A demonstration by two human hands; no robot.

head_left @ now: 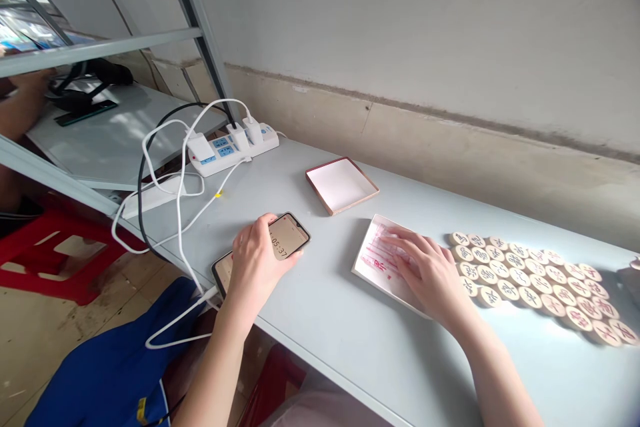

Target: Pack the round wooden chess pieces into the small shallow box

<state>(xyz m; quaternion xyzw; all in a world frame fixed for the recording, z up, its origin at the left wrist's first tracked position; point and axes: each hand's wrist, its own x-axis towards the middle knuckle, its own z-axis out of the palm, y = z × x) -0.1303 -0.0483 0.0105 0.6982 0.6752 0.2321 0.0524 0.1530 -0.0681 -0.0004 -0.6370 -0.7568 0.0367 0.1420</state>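
My left hand [255, 257] reaches across a smartphone [290, 235] at the table's front left, gripping it by its long edges. The screen shows a timer-like readout. A white cable is near the phone's lower end. My right hand [425, 267] lies over a shallow white box [367, 257], its fingers spread and slightly bent. Red grid lines and red characters mark the paper in that box. Just right of this hand, several round Chinese chess pieces [530, 273] lie in close rows, characters up. Behind the box sits an open dark-red box lid [343, 183], its white inside facing up.
A power strip [233, 149] with plugged-in chargers and looping white and black cables stands at the back left. Beyond a metal frame [200, 33], a person's arm [20, 107] rests by another table. A red stool [65, 253] and blue cloth [120, 353] are on the left.
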